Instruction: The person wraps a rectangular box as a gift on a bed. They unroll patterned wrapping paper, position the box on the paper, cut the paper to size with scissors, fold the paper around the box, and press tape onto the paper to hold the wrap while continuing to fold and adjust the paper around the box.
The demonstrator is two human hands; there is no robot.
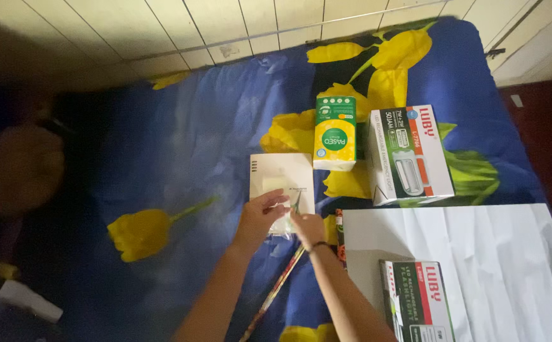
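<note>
On the blue, yellow-flowered bed, the left hand [260, 215] pinches a small clear plastic packet [281, 223] while the right hand [308, 227] pinches its edge; keeping both grips close together seems steadiest.

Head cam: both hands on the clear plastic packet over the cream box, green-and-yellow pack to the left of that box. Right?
Not quite. In the head view the green-and-yellow pack stands to the right of the cream box, not the left. The rest holds: left hand and right hand both grip the clear plastic packet over that box.
</note>
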